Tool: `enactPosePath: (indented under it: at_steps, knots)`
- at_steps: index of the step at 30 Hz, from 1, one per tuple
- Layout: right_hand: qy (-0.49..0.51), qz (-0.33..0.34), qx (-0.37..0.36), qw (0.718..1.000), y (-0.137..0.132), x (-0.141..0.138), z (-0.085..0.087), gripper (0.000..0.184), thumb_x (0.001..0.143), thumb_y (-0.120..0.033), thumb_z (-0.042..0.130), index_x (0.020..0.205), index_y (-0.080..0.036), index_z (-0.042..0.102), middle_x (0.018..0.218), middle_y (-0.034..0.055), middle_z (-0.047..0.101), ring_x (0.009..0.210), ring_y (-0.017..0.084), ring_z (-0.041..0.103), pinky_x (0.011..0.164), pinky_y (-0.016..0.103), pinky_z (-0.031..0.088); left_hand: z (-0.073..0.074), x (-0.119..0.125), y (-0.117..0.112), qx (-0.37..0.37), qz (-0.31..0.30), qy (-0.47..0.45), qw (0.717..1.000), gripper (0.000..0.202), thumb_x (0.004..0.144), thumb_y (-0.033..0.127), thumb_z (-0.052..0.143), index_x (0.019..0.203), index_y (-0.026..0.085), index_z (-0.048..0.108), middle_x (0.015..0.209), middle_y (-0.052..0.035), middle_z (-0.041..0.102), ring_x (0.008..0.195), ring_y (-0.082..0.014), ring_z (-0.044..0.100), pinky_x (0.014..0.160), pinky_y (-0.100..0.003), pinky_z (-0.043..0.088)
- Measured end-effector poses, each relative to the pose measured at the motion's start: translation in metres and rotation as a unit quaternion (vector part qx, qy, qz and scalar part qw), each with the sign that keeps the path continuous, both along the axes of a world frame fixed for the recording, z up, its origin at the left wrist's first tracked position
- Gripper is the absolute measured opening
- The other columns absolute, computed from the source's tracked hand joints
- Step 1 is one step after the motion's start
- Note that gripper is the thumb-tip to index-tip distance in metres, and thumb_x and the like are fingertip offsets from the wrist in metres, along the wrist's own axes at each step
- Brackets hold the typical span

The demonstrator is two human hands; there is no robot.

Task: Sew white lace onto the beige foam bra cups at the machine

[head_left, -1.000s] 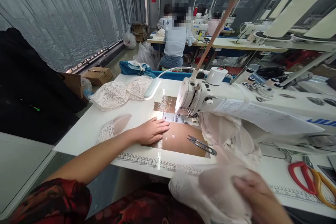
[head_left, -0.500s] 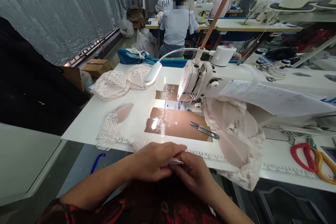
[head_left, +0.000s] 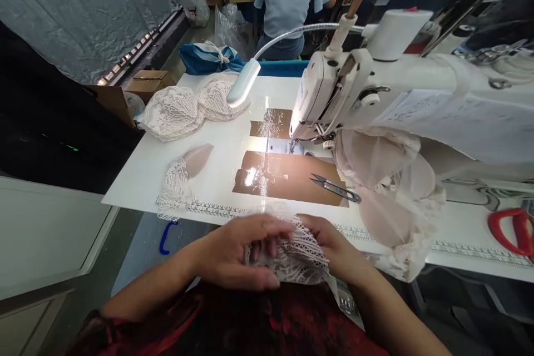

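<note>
"Why two hands on the lace (head_left: 306,258)?"
"Left hand (head_left: 233,249) curls round its left side; right hand (head_left: 334,242) seems to pinch its right, maybe keeping it spread, by the table's (head_left: 137,181) near edge."

White counter (head_left: 227,169): lace bra cups (head_left: 173,111) at ten o'clock, lace-trimmed cup (head_left: 177,181) at nine, brown tape (head_left: 287,178) at centre, sewing machine (head_left: 325,89) at two, heaped beige cups (head_left: 384,217) at three, red-handled tool (head_left: 520,228) at four.

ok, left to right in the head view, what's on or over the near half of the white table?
Loose lace-and-beige piece → left hand → held lace → right hand → lace-and-beige pile → red handle.
</note>
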State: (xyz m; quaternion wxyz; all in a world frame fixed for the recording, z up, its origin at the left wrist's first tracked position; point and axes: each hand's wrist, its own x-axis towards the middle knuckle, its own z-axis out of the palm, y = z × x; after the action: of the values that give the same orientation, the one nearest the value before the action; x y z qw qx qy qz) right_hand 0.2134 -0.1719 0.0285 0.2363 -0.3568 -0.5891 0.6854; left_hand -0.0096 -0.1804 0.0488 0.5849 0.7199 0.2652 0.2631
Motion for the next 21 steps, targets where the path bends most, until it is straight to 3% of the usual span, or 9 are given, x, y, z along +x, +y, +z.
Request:
enactPosePath:
  at_steps: [3,5,8,11,15,18,21]
  knots:
    - [0.068,0.022,-0.114,0.991,-0.004,-0.01,-0.008,0.027,0.073,-0.041,0.072,0.069,-0.017,0.059,0.069,-0.0013,0.055,0.064,0.012,0.048,0.058,0.024,0.041,-0.008,0.008,0.014,0.068,0.095,0.051,0.992,0.074,0.072,0.037,0.076,0.137,0.024,0.045,0.131,-0.0122,0.049,0.106,-0.0228,0.052,0.083,-0.03,0.048]
    - [0.082,0.004,-0.134,0.988,-0.006,-0.011,-0.008,0.028,0.07,-0.039,0.075,0.07,-0.016,0.058,0.069,-0.0021,0.054,0.063,0.011,0.046,0.056,0.023,0.04,-0.019,0.009,0.022,-0.009,0.072,0.046,0.996,0.074,0.071,0.04,0.075,0.136,0.021,0.045,0.124,-0.0117,0.054,0.104,-0.0231,0.053,0.085,-0.032,0.047]
    - [0.089,-0.06,-0.141,0.984,-0.004,-0.005,-0.008,0.029,0.067,-0.034,0.079,0.074,-0.018,0.055,0.068,-0.0034,0.054,0.06,0.01,0.046,0.054,0.021,0.038,-0.031,0.003,0.026,-0.183,0.007,0.028,0.983,0.043,0.081,0.042,0.064,0.113,0.013,0.06,0.089,-0.0057,0.06,0.075,-0.0147,0.055,0.066,-0.025,0.045]
    - [0.093,-0.157,-0.156,0.971,-0.002,0.0,-0.011,0.039,0.064,-0.034,0.081,0.075,-0.022,0.046,0.064,-0.0056,0.052,0.053,0.008,0.041,0.049,0.019,0.035,-0.032,-0.006,0.026,-0.212,0.031,0.049,0.976,0.028,0.084,0.038,0.06,0.08,0.01,0.061,0.069,-0.0002,0.051,0.063,-0.0098,0.046,0.058,-0.02,0.037]
    - [0.086,-0.214,-0.128,0.965,-0.001,-0.002,-0.021,0.043,0.064,-0.038,0.081,0.077,-0.024,0.043,0.063,-0.0068,0.047,0.052,0.008,0.04,0.047,0.02,0.035,-0.028,-0.003,0.024,-0.178,0.053,0.035,0.982,0.029,0.081,0.04,0.063,0.082,0.012,0.059,0.076,-0.0014,0.049,0.069,-0.0119,0.045,0.062,-0.022,0.038]
    - [0.067,-0.188,-0.085,0.976,0.001,-0.004,-0.024,0.034,0.072,-0.044,0.074,0.087,-0.024,0.051,0.066,-0.0045,0.05,0.057,0.011,0.045,0.051,0.022,0.037,-0.029,0.006,0.022,-0.198,0.079,0.038,0.976,0.033,0.084,0.045,0.059,0.079,0.012,0.055,0.068,0.0008,0.045,0.06,-0.009,0.04,0.054,-0.02,0.034]
    - [0.049,-0.15,-0.054,0.986,0.006,0.0,-0.022,0.033,0.086,-0.052,0.054,0.088,-0.02,0.06,0.07,-0.0006,0.054,0.062,0.012,0.046,0.054,0.024,0.038,-0.033,0.011,0.021,-0.201,0.13,0.019,0.971,0.036,0.084,0.047,0.059,0.075,0.013,0.052,0.064,0.0022,0.043,0.056,-0.0076,0.038,0.05,-0.018,0.031]
